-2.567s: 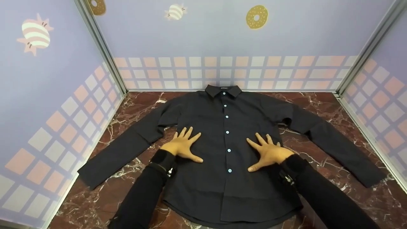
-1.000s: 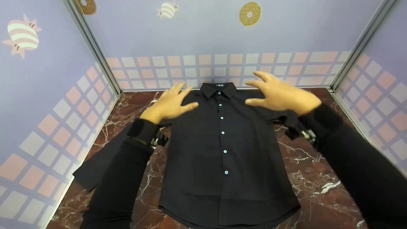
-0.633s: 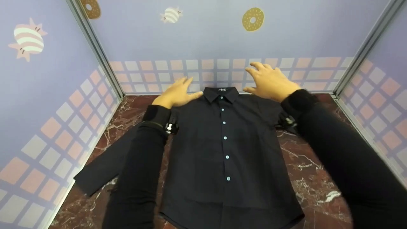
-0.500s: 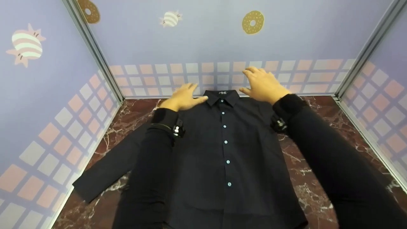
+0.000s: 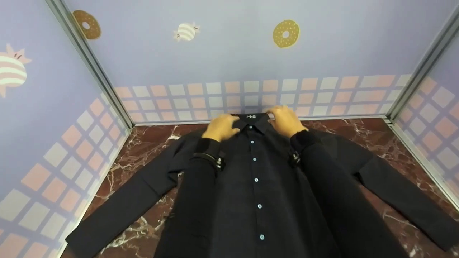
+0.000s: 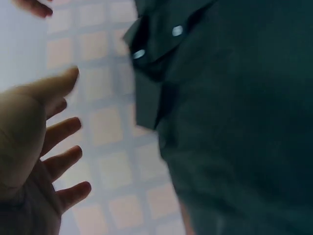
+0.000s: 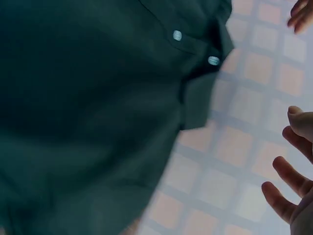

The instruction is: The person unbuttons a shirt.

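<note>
A black long-sleeved button-up shirt [image 5: 236,186] lies face up, its sleeves spread to both sides and its light buttons running down the front. Its collar [image 5: 263,123] points to the back wall. My left hand [image 5: 220,127] hovers beside the collar's left side, and my right hand [image 5: 285,120] is at the right side. In the left wrist view the left hand's [image 6: 29,142] fingers are spread and loosely bent, with a gap to the collar. The right wrist view shows the right hand [image 7: 298,166] likewise, fingers apart and nothing between them.
The shirt lies on a dark red marbled table [image 5: 143,138]. A lilac back wall [image 5: 229,53] with pink and white squares stands close behind the collar. Side walls rise at left [image 5: 46,125] and right [image 5: 439,107].
Both hands were flat on the shirt's front, then lifted and moved up toward the collar. They have since come closer together and lower beside it. The head view has shifted slightly.
</note>
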Motion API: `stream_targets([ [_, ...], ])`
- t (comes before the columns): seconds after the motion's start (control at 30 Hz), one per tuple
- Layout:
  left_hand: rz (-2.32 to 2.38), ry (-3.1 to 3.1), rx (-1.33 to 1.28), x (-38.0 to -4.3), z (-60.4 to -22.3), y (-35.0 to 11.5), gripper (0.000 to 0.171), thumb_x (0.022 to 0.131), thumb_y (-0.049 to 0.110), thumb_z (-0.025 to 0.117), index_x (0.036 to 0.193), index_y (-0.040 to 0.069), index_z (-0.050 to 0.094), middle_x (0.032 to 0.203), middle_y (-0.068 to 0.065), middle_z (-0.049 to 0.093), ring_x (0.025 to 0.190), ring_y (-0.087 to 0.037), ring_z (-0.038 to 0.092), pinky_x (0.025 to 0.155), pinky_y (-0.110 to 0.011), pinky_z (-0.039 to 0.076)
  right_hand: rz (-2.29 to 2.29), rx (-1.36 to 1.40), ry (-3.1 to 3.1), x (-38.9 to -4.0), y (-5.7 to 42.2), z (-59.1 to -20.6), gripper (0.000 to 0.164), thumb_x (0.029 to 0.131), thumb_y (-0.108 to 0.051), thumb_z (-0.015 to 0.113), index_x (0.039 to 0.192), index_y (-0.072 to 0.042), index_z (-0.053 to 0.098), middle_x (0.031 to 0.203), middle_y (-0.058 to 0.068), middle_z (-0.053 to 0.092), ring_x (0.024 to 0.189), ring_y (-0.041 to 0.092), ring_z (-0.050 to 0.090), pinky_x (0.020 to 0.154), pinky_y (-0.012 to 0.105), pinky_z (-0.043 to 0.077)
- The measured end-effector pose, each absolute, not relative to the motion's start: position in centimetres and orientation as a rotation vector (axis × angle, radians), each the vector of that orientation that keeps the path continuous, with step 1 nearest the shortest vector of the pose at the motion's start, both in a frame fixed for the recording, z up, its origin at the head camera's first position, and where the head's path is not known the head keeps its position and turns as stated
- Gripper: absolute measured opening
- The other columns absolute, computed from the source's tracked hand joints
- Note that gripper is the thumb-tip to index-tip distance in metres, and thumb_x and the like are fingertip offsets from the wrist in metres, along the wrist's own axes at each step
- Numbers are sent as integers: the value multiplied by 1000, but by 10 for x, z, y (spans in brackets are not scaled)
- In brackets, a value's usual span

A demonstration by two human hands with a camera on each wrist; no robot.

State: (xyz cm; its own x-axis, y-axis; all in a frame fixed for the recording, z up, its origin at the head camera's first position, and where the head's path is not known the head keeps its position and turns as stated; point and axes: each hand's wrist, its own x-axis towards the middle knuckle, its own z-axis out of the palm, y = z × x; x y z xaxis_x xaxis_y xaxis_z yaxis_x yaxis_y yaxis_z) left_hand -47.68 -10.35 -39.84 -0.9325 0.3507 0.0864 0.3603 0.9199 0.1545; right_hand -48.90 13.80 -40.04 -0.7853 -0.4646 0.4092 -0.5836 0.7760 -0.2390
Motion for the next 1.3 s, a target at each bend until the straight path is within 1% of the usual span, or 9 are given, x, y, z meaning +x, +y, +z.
stream_targets([
  [0.13, -222, -3008, -509, -491, -421, -87, 42, 87, 26, 65, 127, 15, 58, 127, -5, 56, 117, -23, 51, 96, -38, 40, 596, 743, -2673, -503, 124, -430, 26, 85, -5, 66, 109, 2, 65, 108, 16, 64, 101, 34, 58, 89, 44, 43],
  [0.23, -222, -3095, -513, -500, -436, -77, 50, 87, 28, 65, 133, 12, 52, 138, -4, 46, 123, -25, 45, 98, -41, 38, 581, 721, -2714, -515, 109, -449, 27, 86, -7, 65, 112, 0, 64, 111, 14, 62, 101, 31, 58, 88, 43, 44],
  [0.37, -137, -3181, -558, -502, -454, -61, 63, 89, 35, 62, 142, 12, 38, 150, -1, 27, 131, -28, 33, 100, -46, 35, 504, 728, -2830, -521, 93, -468, 37, 90, -8, 59, 127, -3, 55, 124, 14, 56, 110, 32, 54, 92, 44, 42],
  [0.47, -99, -3185, -561, -499, -458, -52, 65, 90, 36, 60, 145, 13, 33, 152, 0, 24, 133, -28, 29, 100, -48, 33, 443, 699, -2893, -519, 87, -476, 40, 92, -7, 54, 131, -3, 51, 124, 17, 56, 109, 35, 55, 90, 46, 44],
  [0.53, -73, -3182, -563, -498, -459, -48, 65, 91, 36, 59, 146, 14, 31, 152, 0, 24, 134, -26, 28, 101, -47, 32, 428, 651, -2888, -519, 85, -479, 34, 92, -8, 55, 125, -3, 56, 116, 19, 60, 101, 36, 58, 84, 48, 47],
  [0.63, -45, -3150, -568, -500, -458, -47, 64, 91, 35, 58, 146, 13, 31, 151, 0, 25, 134, -26, 28, 102, -47, 31, 435, 584, -2819, -520, 83, -479, 20, 88, -9, 60, 106, -3, 67, 100, 18, 64, 89, 36, 61, 76, 49, 49],
  [0.77, -20, -3049, -522, -508, -452, -56, 61, 91, 34, 59, 144, 14, 36, 149, -4, 30, 131, -30, 31, 98, -48, 35, 479, 623, -2701, -523, 80, -468, 10, 84, -8, 66, 93, -6, 70, 89, 14, 61, 81, 34, 61, 70, 48, 49],
  [1.03, -54, -2846, -444, -503, -414, -67, 36, 89, 35, 60, 121, 19, 60, 128, -7, 49, 117, -28, 41, 89, -46, 38, 438, 880, -2524, -512, 90, -423, 12, 90, -14, 61, 99, -7, 65, 96, 11, 64, 86, 30, 61, 71, 45, 49],
  [1.3, -20, -2609, -402, -490, -367, -49, 21, 95, 22, 50, 108, 16, 65, 113, -7, 54, 105, -26, 45, 80, -41, 37, 428, 708, -2450, -494, 101, -369, 10, 89, -14, 63, 95, -6, 65, 91, 12, 63, 80, 32, 60, 66, 48, 48],
])
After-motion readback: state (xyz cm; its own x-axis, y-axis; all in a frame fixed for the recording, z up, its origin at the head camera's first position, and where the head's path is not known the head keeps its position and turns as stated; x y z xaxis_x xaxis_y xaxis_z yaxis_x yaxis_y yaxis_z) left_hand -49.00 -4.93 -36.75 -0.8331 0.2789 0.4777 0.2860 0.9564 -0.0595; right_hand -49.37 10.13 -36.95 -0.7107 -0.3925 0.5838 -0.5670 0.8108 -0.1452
